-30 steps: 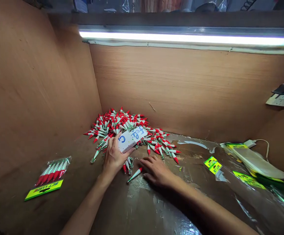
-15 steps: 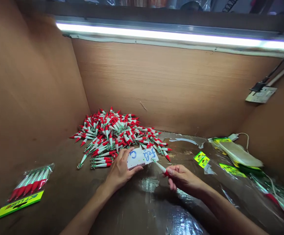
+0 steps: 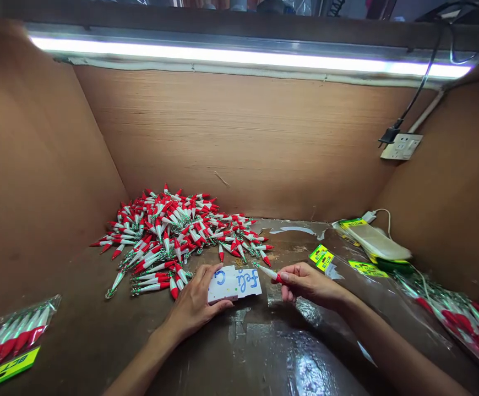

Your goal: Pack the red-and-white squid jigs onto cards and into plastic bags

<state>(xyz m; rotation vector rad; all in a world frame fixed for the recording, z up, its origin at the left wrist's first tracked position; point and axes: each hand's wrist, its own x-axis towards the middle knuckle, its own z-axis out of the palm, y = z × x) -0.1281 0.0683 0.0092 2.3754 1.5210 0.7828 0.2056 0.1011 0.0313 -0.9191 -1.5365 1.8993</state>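
Observation:
My left hand (image 3: 196, 300) is closed around the left end of a small white box (image 3: 223, 283) with blue handwriting on it. A flap-like part sticks out from the box's right side. Between the thumb and fingers of my right hand (image 3: 303, 283) is a red and white fishing lure (image 3: 268, 271), pinched by its red end. Its green hooked end points left, close to the far right corner of the box. A large pile of similar lures (image 3: 181, 225) lies just behind my left hand, some nearly touching its fingers.
A bagged pack of lures (image 3: 14, 335) lies at the left. On the right are yellow labels (image 3: 321, 257), a stack of clear bags (image 3: 371, 239) and more packed lures (image 3: 450, 313). Wooden panels (image 3: 239, 143) enclose the bench, with a tube light (image 3: 239, 58) above and a socket (image 3: 402, 147) at right.
The view has swung right. The lure's hooked end was over the box's right end and is now past its far edge. The box has come slightly away from the pile, toward me.

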